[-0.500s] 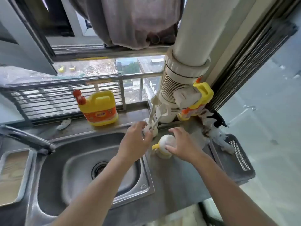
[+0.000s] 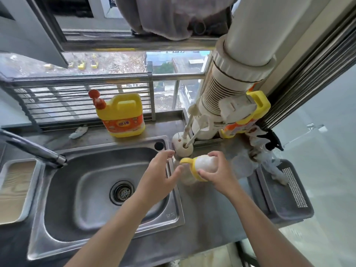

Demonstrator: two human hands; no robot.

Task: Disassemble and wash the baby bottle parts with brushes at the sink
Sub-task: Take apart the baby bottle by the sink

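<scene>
Stainless steel counter (image 2: pixel 212 214) runs below a window, with the sink (image 2: pixel 107 146) set into its left part. On it the right hand (image 2: pixel 217 174) curls over the frosted dome cap of the baby bottle (image 2: pixel 204 164), fingers across the top and thumb down at the yellow collar (image 2: pixel 195 174). The left hand (image 2: pixel 159 174) is spread wide and holds nothing. Its thumb is just beside the bottle's clear body, but whether it touches I cannot tell. The bottle stands on the counter just right of the sink rim, one yellow handle (image 2: pixel 185 160) pointing towards the left hand.

The step looks like taking the top apart. It would go best if the left hand closed round the clear body below the collar, clear of the handle, and held it steady while the right pulls or twists. Keeping the bottle low should stop freed parts from rolling away.

Just behind stands the brush stand (image 2: pixel 183 149) with its brushes (image 2: pixel 187 126). The yellow detergent jug (image 2: pixel 123 114) sits on the ledge, and a grey basket (image 2: pixel 285 199) lies to the right.
</scene>
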